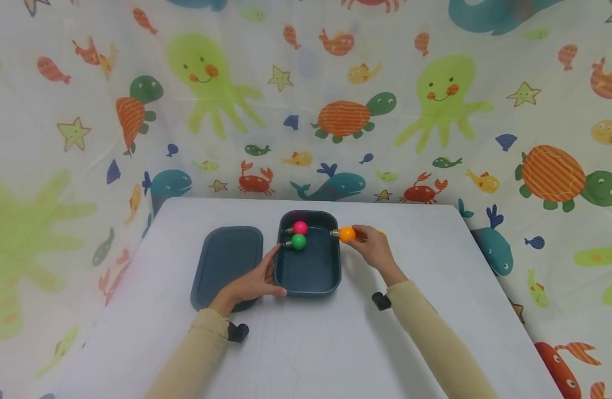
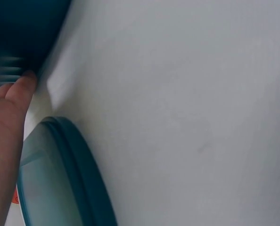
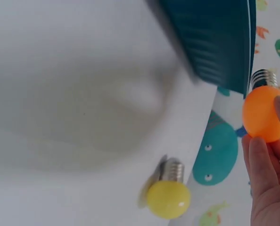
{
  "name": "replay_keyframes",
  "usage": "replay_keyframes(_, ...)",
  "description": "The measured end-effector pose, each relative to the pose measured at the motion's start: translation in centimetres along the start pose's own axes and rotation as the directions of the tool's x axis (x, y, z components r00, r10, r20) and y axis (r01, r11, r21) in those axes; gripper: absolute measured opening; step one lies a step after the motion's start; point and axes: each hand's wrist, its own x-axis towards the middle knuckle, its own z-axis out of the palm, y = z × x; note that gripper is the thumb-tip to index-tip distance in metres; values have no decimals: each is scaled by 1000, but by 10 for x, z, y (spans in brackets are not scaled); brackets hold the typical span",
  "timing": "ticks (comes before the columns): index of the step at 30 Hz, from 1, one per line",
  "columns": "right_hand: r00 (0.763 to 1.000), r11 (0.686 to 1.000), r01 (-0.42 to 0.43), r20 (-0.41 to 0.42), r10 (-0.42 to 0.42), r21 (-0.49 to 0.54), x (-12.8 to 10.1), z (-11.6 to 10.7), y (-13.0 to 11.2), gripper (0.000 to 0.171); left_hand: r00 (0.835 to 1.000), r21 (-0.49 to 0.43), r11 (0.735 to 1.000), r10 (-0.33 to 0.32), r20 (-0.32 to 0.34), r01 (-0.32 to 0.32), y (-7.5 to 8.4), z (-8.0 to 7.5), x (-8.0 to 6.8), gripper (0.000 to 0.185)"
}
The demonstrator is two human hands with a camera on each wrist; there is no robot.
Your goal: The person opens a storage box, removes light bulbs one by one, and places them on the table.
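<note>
A curtain printed with octopuses, turtles, whales and crabs hangs around a white table (image 1: 306,343), and on it a dark teal box (image 1: 308,271) stands open with its lid (image 1: 226,260) lying flat just to its left. The right hand (image 1: 373,249) pinches an orange bulb (image 1: 347,234) between thumb and fingertips at the box's right rim, the metal screw base pointing left over the rim; the wrist view shows the fingers (image 3: 262,165) curled round the orange globe with the base free. The left hand (image 1: 253,282) rests on the box's near left corner, thumb along the front wall and fingers fairly straight against the side, steadying it more than gripping it. Inside the box, at the far end, a pink bulb (image 1: 300,227) and a green bulb (image 1: 298,241) lie touching or nearly so. A yellow bulb (image 3: 169,197) lies on the table near the right hand, mostly hidden behind it in the head view. The orange bulb looks small, light and rigid, its round shell smooth and probably slippery, and possibly brittle if it is glass rather than plastic, so a gentle hold round the widest part of the globe seems safest, leaving the ribbed base clear.
</note>
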Motion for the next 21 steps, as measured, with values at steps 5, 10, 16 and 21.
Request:
replay_keyframes(5,999,999,-42,-14,42,-7,-2,-8,15,47,1000,-2,1000,-2,-4,2,-1,1,-1,112)
replay_keyframes(10,998,997,-57,-12,57,-45,-7,-15,33,46,1000,7,1000,2,-9,-2,-2,2,-1,112)
replay_keyframes(16,999,996,-50,13,51,-78,-12,-22,51,47,1000,24,1000,5,-14,-4,-5,2,0,112)
replay_keyframes(21,997,993,-66,39,70,-94,-13,-29,68,46,1000,35,999,11,-15,-10,-6,3,0,112)
